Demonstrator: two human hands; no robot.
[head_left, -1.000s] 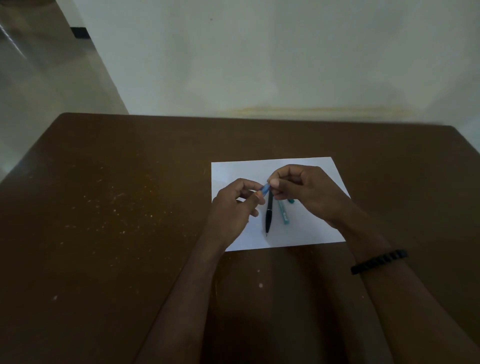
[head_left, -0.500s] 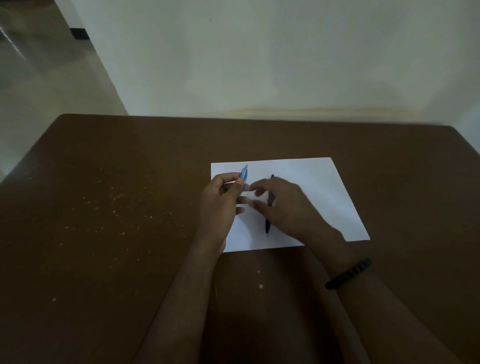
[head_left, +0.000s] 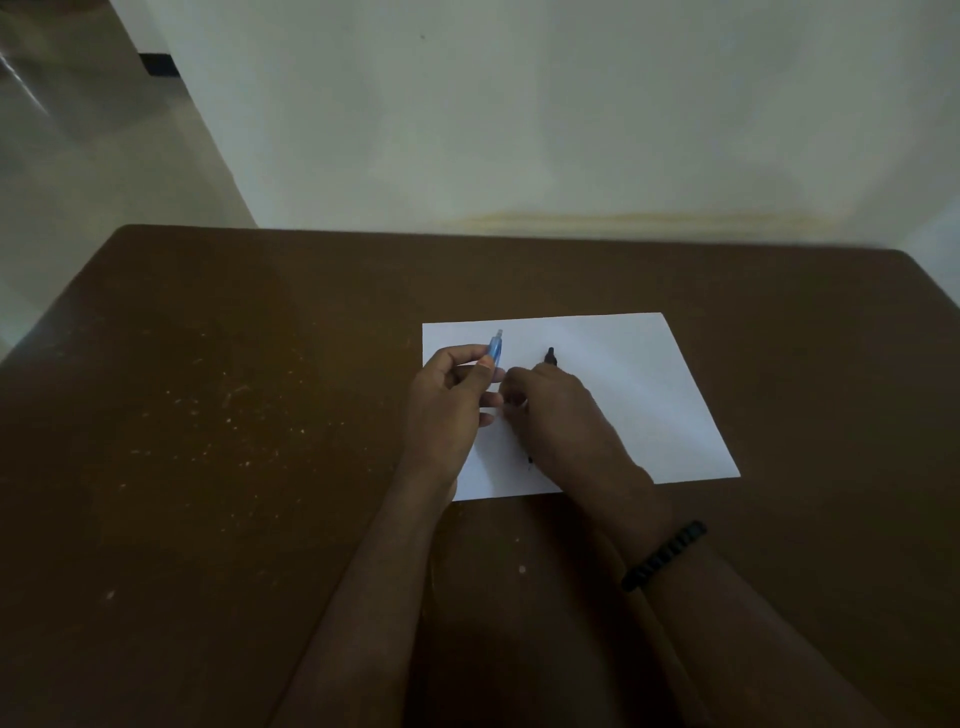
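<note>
1. The left hand (head_left: 447, 410) sits at the centre of the frame, over the left part of the paper (head_left: 649, 395). Its thumb and forefinger pinch the blue pen (head_left: 494, 349), and the other fingers curl loosely beneath.
2. The blue pen sticks up out of that pinch and points toward the top of the frame. Its pale end is over the paper's upper left area, and its lower part is hidden inside the hand.
3. The right hand (head_left: 563, 415) lies just right of the left hand, back upward. Its fingers are bent and bunched toward the left hand's fingertips, almost touching them. The fingertips are hidden, so I cannot tell whether they pinch anything.
4. The black pen (head_left: 550, 357) lies on the paper under the right hand. Its top end shows just above the knuckles and its tip shows below the hand's lower left edge. The middle is covered, and I cannot tell whether the hand touches it.
5. The paper lies flat on the brown table (head_left: 234, 467), a little right of centre.
6. A black bracelet (head_left: 665, 556) circles the right wrist, lower right of centre.
7. A pale wall (head_left: 571, 130) fills the top of the frame, and the floor (head_left: 78, 182) shows at the upper left.
</note>
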